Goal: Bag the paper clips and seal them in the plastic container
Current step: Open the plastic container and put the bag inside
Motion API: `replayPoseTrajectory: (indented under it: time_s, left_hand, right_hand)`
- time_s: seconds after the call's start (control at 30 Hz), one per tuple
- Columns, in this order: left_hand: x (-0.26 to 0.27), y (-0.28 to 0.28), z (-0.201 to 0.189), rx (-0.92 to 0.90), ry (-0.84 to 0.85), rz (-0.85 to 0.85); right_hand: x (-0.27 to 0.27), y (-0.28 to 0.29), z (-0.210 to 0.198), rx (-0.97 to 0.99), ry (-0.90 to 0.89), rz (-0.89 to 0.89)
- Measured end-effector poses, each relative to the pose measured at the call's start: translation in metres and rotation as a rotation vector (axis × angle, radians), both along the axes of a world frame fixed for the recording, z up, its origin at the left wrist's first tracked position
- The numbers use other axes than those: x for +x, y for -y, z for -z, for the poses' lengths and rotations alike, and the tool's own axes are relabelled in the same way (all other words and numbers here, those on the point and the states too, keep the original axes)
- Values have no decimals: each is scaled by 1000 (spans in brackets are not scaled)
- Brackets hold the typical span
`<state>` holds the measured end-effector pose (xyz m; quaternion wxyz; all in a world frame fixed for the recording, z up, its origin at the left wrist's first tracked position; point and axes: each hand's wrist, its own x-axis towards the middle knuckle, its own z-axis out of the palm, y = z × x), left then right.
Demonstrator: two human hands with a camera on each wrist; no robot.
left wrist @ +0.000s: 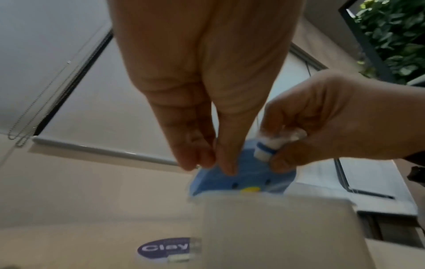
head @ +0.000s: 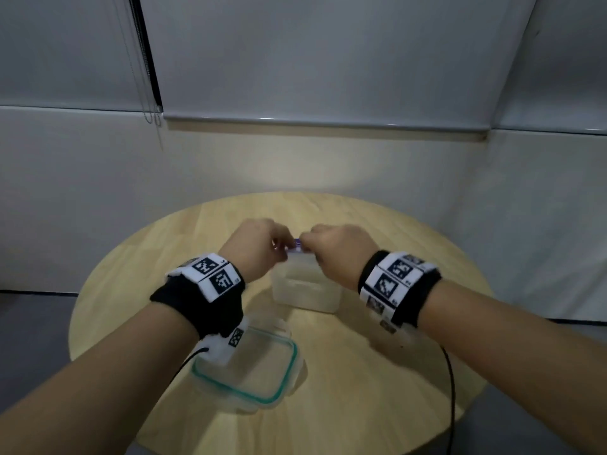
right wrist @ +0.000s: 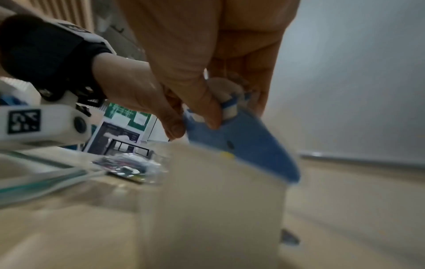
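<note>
A small blue bag point(left wrist: 241, 180) with a printed face and a white-and-blue zip strip hangs over the clear plastic container point(head: 307, 290). Its lower part dips behind the container's rim point(right wrist: 211, 209). My left hand point(left wrist: 209, 166) pinches the bag's top edge at its left end. My right hand point(right wrist: 230, 112) pinches the zip strip at the right end. In the head view both hands point(head: 259, 247) point(head: 331, 247) meet above the container's far side, and only a sliver of the bag point(head: 297, 244) shows between them. No paper clips are visible inside the bag.
The container's clear lid point(head: 289, 369), with a teal seal, lies on the round wooden table point(head: 377, 372) near its front, under my left wrist. A small clear packet point(right wrist: 131, 166) with dark contents lies left of the container. A black cable point(head: 451, 389) trails from my right wrist.
</note>
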<state>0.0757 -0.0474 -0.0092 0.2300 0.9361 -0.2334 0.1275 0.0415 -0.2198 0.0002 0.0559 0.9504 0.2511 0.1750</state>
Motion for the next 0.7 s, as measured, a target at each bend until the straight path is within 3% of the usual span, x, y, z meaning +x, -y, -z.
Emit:
replayPoseTrajectory:
  time_s: [0.07, 0.17, 0.3, 0.47, 0.7]
  left_hand:
    - [-6, -1, 5, 125, -91, 26]
    - [-10, -3, 5, 188, -81, 15]
    - [-9, -2, -1, 229, -128, 51]
    - [-4, 0, -7, 272, -128, 44]
    - [2, 15, -15, 382, -204, 105]
  right_hand:
    - [-2, -2, 17, 113, -113, -2]
    - [5, -2, 24, 298, -261, 47]
    - [9, -4, 12, 222, -379, 94]
    - [14, -4, 9, 139, -270, 143]
    - [5, 5, 15, 160, -595, 104]
